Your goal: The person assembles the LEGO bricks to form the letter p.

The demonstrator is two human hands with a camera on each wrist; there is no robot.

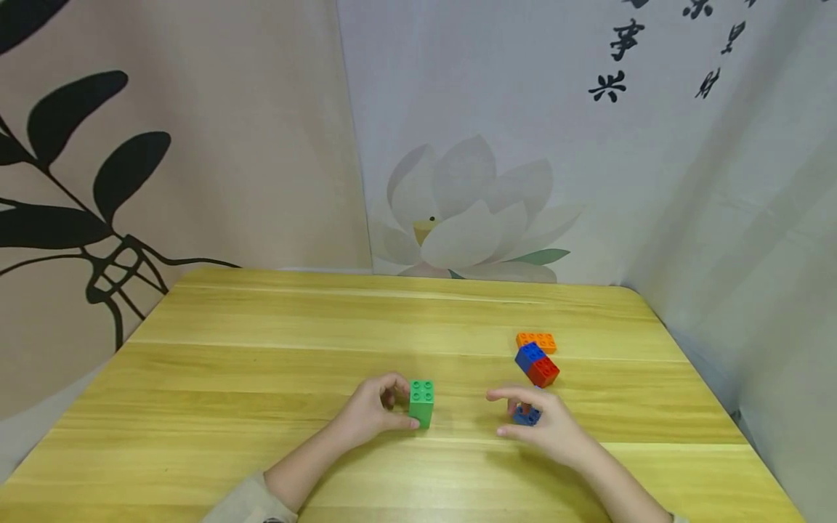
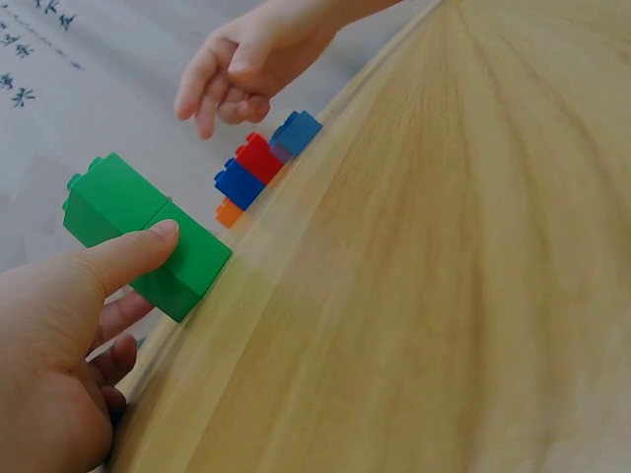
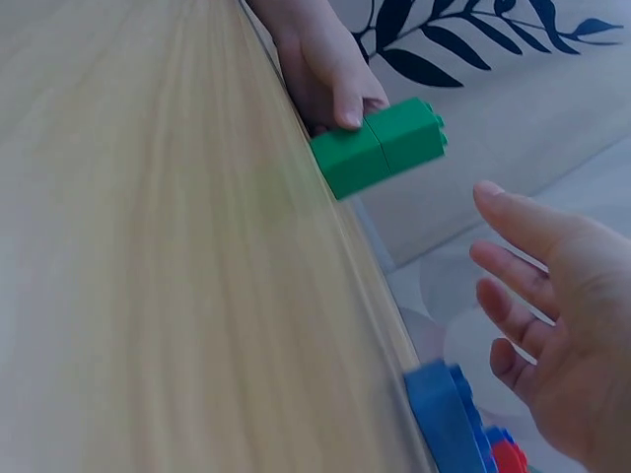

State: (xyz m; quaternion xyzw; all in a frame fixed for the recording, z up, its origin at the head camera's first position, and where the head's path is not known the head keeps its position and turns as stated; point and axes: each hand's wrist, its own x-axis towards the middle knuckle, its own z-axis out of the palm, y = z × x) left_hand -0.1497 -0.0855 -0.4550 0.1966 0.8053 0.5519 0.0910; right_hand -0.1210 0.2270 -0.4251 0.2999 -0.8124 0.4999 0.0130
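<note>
Two green toy building bricks, one stacked on the other, stand upright on the table. My left hand holds them from the left. In the left wrist view, its thumb presses near the seam between the two bricks. My right hand hovers with fingers apart and holds nothing. A blue brick sits on the table below it, partly hidden by the fingers in the head view. In the right wrist view, a gap separates the right hand from that blue brick.
Beyond the right hand, a second blue brick and a red brick sit side by side, touching. Just behind them lies an orange brick. The wooden table ends at a printed cloth backdrop.
</note>
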